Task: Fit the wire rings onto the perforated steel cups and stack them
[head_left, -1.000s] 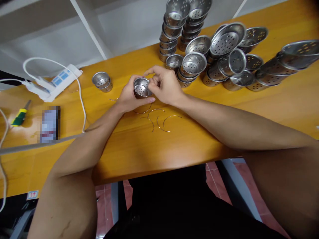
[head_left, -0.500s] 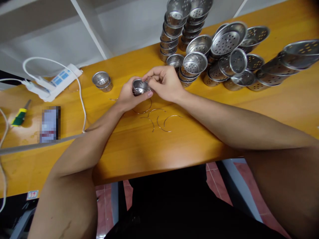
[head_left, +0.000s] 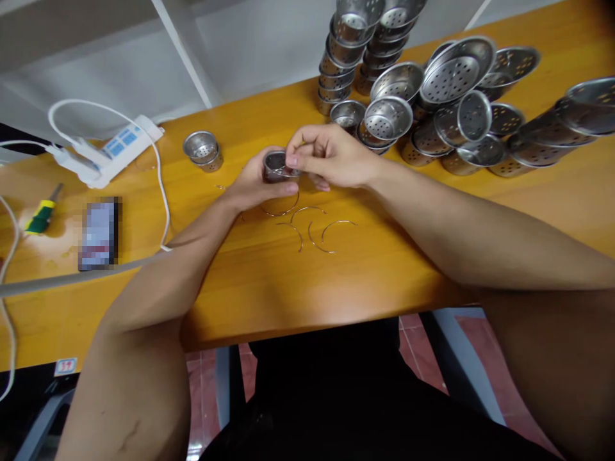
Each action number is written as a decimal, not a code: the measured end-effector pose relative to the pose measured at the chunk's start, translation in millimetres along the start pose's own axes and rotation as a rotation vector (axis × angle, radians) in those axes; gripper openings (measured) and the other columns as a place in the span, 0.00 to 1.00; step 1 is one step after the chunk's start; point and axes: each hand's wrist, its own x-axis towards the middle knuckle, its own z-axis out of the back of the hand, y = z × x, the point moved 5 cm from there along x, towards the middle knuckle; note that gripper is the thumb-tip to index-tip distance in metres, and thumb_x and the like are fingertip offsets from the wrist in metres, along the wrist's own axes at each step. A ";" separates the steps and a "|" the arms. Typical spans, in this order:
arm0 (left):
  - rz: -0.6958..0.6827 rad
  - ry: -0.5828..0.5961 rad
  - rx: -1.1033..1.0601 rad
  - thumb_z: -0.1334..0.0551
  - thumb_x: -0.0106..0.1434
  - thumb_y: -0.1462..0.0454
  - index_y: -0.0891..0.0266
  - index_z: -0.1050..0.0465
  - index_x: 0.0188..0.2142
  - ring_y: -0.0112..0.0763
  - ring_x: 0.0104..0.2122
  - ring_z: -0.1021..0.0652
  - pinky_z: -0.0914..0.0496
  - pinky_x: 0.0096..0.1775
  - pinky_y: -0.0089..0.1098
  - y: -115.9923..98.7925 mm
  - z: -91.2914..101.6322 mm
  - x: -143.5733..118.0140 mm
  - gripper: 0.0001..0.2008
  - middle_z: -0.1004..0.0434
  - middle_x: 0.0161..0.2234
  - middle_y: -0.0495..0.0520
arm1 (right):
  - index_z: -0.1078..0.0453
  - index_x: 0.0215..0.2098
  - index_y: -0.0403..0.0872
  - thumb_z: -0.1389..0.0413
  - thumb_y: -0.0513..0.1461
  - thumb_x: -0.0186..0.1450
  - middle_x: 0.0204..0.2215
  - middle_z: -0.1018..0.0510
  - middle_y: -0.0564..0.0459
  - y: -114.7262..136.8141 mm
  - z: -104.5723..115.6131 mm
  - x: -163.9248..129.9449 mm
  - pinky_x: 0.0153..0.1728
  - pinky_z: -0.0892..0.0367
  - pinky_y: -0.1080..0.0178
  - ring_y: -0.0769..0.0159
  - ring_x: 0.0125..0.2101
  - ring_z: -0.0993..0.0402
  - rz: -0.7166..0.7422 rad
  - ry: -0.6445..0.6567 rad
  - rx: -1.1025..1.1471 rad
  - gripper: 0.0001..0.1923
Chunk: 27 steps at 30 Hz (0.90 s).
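Note:
My left hand (head_left: 254, 181) is closed around a small perforated metal cup (head_left: 273, 164), its open mouth facing up. At the cup's right rim, my right hand (head_left: 331, 155) has its thumb and index finger pinched together. Whatever those fingertips hold is too small to make out; a thin line shows inside the cup beside them. Several thin curved wires (head_left: 310, 207) lie on the table just in front of my hands. Left of the hands stands another perforated cup pair (head_left: 204, 150), one nested in the other.
Stacks of perforated metal cups (head_left: 353, 45) crowd the back right, some leaning or lying over (head_left: 451, 121). On the left are a white power strip (head_left: 125, 147) with cables, a green-and-yellow-handled tool (head_left: 41, 218) and a blurred-out phone-shaped object (head_left: 98, 234). The wooden table's (head_left: 269, 301) front edge runs before my lap.
The whole view has shifted slightly. My right hand has turned at the cup's rim, with its lower fingers now showing below the pinch. My left hand keeps its hold on the cup.

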 end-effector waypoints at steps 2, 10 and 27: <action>-0.034 0.030 0.036 0.06 0.45 0.25 0.53 0.22 0.56 0.49 0.44 0.11 0.12 0.49 0.52 -2.3 -1.6 -0.7 0.54 0.19 0.44 0.51 | 0.26 0.47 0.51 0.20 0.72 0.70 0.34 0.13 0.56 -1.5 -0.4 -0.5 0.14 0.41 0.64 0.74 0.17 0.33 -0.003 -0.004 0.016 0.39; -0.055 -0.042 0.071 0.08 0.52 0.26 0.54 0.20 0.60 0.59 0.55 0.09 0.10 0.58 0.59 -0.4 0.7 -3.2 0.53 0.13 0.52 0.58 | 0.22 0.45 0.52 0.18 0.73 0.65 0.28 0.16 0.58 2.5 -2.8 -1.4 0.16 0.37 0.64 0.69 0.18 0.27 -0.001 -0.035 0.000 0.40; -0.071 -0.015 0.067 0.07 0.52 0.28 0.55 0.17 0.58 0.52 0.50 0.10 0.14 0.51 0.49 -5.0 6.6 -1.8 0.50 0.12 0.48 0.56 | 0.30 0.43 0.54 0.19 0.71 0.68 0.24 0.19 0.61 -1.4 -5.6 0.3 0.10 0.42 0.66 0.67 0.15 0.25 0.059 -0.086 0.038 0.39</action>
